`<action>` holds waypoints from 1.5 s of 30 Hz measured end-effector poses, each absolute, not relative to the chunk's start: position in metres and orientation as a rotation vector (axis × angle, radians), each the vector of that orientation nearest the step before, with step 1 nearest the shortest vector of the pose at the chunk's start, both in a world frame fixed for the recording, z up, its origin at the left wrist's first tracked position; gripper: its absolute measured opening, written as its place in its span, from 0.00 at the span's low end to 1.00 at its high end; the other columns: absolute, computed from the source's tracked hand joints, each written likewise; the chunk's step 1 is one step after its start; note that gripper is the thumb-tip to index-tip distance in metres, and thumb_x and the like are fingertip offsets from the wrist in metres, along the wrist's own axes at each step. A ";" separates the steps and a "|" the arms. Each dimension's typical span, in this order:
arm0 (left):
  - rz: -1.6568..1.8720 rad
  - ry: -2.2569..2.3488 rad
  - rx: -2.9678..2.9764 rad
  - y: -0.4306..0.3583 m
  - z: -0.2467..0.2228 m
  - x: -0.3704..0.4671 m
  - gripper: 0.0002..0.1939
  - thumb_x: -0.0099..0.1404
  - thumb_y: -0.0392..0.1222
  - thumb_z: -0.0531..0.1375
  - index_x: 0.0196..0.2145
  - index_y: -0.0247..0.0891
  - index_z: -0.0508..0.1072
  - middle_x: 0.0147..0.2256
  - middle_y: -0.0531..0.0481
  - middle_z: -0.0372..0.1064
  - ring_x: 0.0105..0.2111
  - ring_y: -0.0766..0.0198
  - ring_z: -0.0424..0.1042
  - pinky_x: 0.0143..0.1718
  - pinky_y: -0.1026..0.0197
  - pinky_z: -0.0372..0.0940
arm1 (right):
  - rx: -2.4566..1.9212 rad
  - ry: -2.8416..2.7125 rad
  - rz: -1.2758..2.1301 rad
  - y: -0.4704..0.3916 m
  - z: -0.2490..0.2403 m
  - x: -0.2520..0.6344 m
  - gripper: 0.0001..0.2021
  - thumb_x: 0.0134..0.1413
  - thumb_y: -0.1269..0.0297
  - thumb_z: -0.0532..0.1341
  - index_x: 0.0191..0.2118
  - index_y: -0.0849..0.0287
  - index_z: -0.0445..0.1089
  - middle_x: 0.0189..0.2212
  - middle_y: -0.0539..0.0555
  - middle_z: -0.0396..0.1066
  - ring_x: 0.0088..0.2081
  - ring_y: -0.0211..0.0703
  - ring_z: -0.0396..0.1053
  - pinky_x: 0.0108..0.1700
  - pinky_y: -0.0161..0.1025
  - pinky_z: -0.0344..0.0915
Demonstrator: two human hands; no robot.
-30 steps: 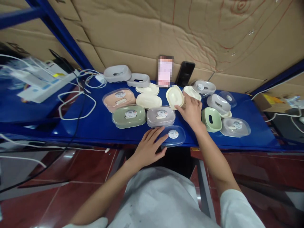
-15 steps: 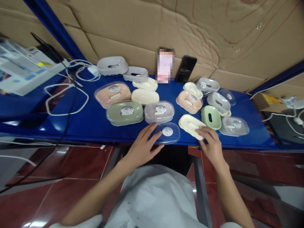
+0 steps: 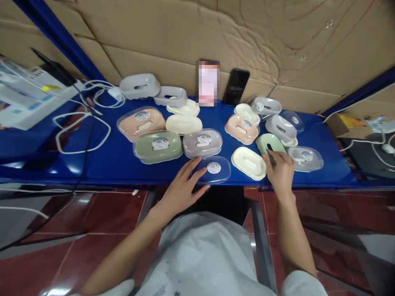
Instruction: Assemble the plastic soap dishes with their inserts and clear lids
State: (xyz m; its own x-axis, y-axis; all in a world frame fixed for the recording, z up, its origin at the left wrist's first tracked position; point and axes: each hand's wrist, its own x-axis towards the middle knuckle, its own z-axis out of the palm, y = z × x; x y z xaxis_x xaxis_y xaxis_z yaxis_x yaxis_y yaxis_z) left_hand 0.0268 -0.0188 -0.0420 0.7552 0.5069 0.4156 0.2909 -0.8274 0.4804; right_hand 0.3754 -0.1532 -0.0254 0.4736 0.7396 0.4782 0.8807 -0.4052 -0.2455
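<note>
My left hand (image 3: 187, 181) lies with its fingers spread at the left edge of a clear lid (image 3: 216, 176) bearing a round label. With its fingers bent, my right hand (image 3: 280, 172) grips the near end of a light green soap dish (image 3: 266, 142), which has a dark slot. The hand hides that near end. Just left of it lies a cream inner tray (image 3: 247, 162). On the right sits a grey lidded soap dish (image 3: 304, 158). Beyond my left hand are a grey-lilac soap dish (image 3: 189, 148) and a darker green one (image 3: 146, 150), both under clear lids.
More dishes, such as a peach one (image 3: 131, 125) and a grey one (image 3: 151, 84), stand farther back on the blue table (image 3: 212, 123). Two phones, one a black phone (image 3: 237, 86), lean on the cardboard wall (image 3: 160, 37). White cables (image 3: 106, 142) lie at left.
My right hand has left the cream tray and moved right onto the light green dish. My left hand stays at the clear lid. The view has shifted slightly.
</note>
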 end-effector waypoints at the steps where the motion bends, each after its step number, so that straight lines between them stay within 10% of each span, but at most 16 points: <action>1: 0.762 0.606 2.560 -0.018 -0.042 0.027 0.24 0.76 0.43 0.65 0.65 0.39 0.67 0.72 0.32 0.60 0.73 0.41 0.61 0.69 0.35 0.67 | -2.229 -1.324 -0.426 -0.156 -0.024 0.374 0.21 0.74 0.49 0.57 0.53 0.59 0.81 0.46 0.63 0.81 0.51 0.58 0.75 0.62 0.60 0.64; 14: 0.853 0.549 2.419 -0.017 -0.043 0.020 0.26 0.77 0.44 0.65 0.68 0.43 0.63 0.70 0.34 0.62 0.71 0.44 0.64 0.68 0.35 0.67 | -2.018 -1.532 -0.263 -0.182 -0.030 0.308 0.16 0.71 0.52 0.65 0.58 0.52 0.75 0.52 0.61 0.77 0.56 0.58 0.75 0.63 0.60 0.69; 24: 0.961 0.428 2.270 -0.017 -0.030 0.023 0.26 0.76 0.44 0.65 0.68 0.44 0.65 0.69 0.35 0.64 0.70 0.46 0.66 0.69 0.37 0.67 | -1.925 -1.868 -0.038 -0.173 -0.021 0.321 0.16 0.75 0.63 0.59 0.63 0.47 0.73 0.62 0.55 0.76 0.71 0.53 0.66 0.77 0.65 0.51; 34: 0.873 0.283 2.347 -0.014 -0.012 0.115 0.25 0.80 0.48 0.60 0.69 0.44 0.63 0.70 0.36 0.63 0.74 0.47 0.60 0.73 0.39 0.63 | -1.765 -1.505 -0.063 -0.185 -0.016 0.335 0.31 0.75 0.49 0.57 0.77 0.46 0.56 0.77 0.61 0.54 0.77 0.62 0.55 0.73 0.69 0.60; 45: 0.729 0.255 2.491 0.000 -0.020 0.136 0.23 0.82 0.46 0.55 0.70 0.42 0.63 0.75 0.35 0.54 0.78 0.44 0.48 0.76 0.35 0.57 | -1.757 -1.553 -0.135 -0.175 -0.029 0.333 0.25 0.70 0.58 0.65 0.70 0.47 0.67 0.71 0.60 0.67 0.74 0.61 0.62 0.73 0.68 0.63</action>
